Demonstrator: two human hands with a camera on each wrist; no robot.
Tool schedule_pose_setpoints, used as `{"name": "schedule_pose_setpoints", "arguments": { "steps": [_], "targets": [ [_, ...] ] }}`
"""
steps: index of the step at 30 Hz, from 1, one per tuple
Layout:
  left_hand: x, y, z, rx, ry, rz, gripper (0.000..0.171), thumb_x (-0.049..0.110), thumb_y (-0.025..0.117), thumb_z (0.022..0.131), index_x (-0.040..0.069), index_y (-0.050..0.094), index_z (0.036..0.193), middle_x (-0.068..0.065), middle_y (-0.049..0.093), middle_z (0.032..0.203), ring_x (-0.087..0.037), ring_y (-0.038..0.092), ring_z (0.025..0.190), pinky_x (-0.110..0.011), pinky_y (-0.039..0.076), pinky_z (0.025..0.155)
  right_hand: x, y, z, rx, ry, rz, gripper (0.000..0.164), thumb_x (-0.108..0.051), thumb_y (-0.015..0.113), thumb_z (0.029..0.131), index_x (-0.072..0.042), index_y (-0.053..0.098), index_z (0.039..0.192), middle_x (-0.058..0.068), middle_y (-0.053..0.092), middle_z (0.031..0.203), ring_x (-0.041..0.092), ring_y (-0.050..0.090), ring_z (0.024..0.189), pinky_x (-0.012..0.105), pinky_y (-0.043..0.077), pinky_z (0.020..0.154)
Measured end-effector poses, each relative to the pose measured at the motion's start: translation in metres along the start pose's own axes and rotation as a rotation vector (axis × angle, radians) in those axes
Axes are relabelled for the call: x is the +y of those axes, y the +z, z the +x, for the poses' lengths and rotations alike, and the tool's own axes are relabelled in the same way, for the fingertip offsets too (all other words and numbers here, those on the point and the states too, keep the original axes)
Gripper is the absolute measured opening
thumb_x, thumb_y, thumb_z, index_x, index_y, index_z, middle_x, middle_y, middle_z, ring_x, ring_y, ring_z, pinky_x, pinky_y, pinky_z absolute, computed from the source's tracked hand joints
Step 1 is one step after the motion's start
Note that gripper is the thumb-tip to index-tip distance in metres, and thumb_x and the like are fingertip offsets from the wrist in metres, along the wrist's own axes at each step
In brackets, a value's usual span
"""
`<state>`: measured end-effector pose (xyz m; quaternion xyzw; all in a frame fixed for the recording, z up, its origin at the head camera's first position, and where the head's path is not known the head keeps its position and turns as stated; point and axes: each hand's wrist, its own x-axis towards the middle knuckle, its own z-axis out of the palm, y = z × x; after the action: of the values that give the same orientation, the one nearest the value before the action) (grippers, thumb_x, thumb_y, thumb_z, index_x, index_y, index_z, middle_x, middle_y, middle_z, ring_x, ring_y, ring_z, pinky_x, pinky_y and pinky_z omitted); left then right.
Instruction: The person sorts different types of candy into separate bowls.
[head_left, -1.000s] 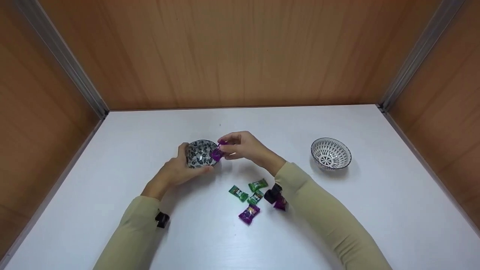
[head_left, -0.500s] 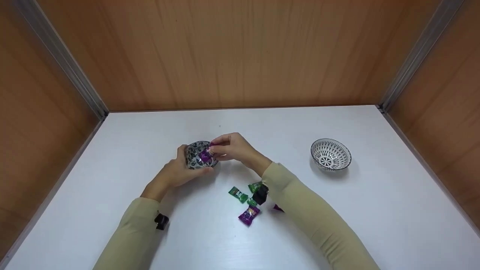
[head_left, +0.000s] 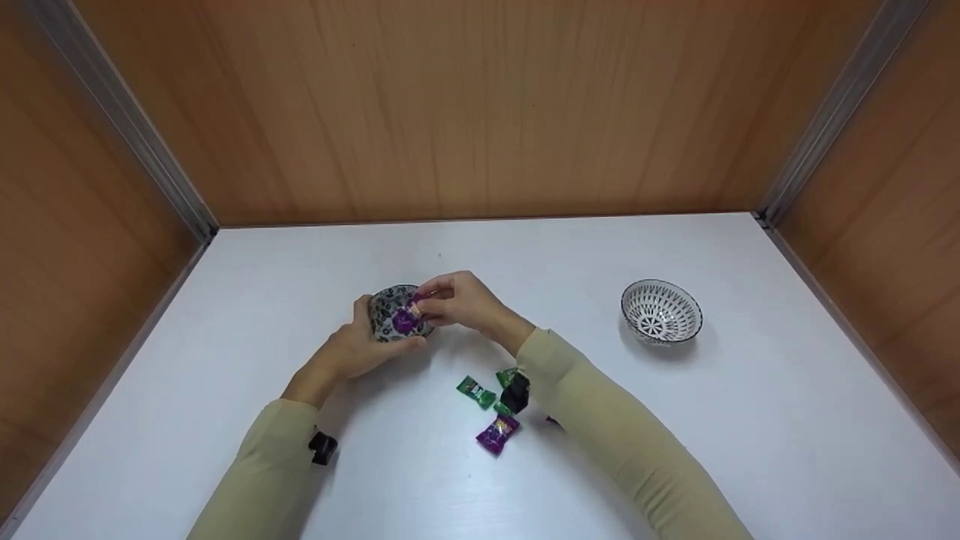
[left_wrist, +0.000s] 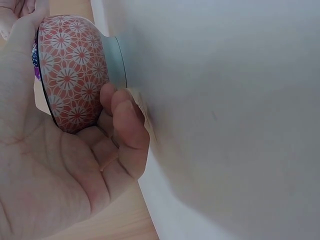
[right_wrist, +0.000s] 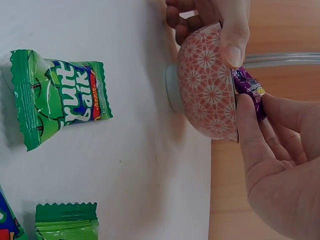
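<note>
My left hand grips a small bowl, thumb along the near rim and fingers round the far side. Dark flowers cover the bowl's inside; in the left wrist view the bowl's outer wall is pinkish red with white flowers, fingertips close to its pale foot. Between thumb and fingers, my right hand pinches a purple-wrapped candy over the bowl's opening. The right wrist view has this candy partly behind the rim, with the right thumb right at the bowl's edge.
A second bowl, white with dark dashes, stands to the right. Green candies and a purple candy lie on the white table. The right sleeve partly covers others. Wooden panels enclose the table.
My right hand has moved left and slightly down, carrying the purple candy from the bowl's right rim to over its inside. Its sleeve now covers more candies. The left hand keeps holding the bowl.
</note>
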<state>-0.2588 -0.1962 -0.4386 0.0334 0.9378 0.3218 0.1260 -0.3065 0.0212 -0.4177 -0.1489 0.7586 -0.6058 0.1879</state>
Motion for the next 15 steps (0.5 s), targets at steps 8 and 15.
{"name": "schedule_pose_setpoints", "arguments": {
  "steps": [8, 15],
  "targets": [
    [-0.0029, -0.0005, -0.0015, -0.007, -0.020, -0.028, 0.139, 0.084, 0.068, 0.071, 0.006, -0.006, 0.159, -0.037, 0.038, 0.149, -0.047, 0.046, 0.134, -0.060, 0.041, 0.106, -0.0001, 0.0013, 0.0004, -0.022, -0.087, -0.135, 0.026, -0.010, 0.069, 0.098, -0.003, 0.072, 0.123, 0.006, 0.075, 0.102, 0.028, 0.071, 0.092, 0.031, 0.061, 0.070],
    [-0.0026, 0.0002, -0.0014, -0.001, -0.018, -0.033, 0.140, 0.083, 0.069, 0.071, 0.004, -0.006, 0.159, -0.037, 0.040, 0.147, -0.046, 0.048, 0.131, -0.058, 0.044, 0.103, -0.0015, 0.0024, 0.0012, 0.005, -0.137, -0.241, 0.033, -0.011, 0.067, 0.100, -0.005, 0.067, 0.132, 0.009, 0.073, 0.115, 0.020, 0.071, 0.097, 0.035, 0.062, 0.070]
  ]
}}
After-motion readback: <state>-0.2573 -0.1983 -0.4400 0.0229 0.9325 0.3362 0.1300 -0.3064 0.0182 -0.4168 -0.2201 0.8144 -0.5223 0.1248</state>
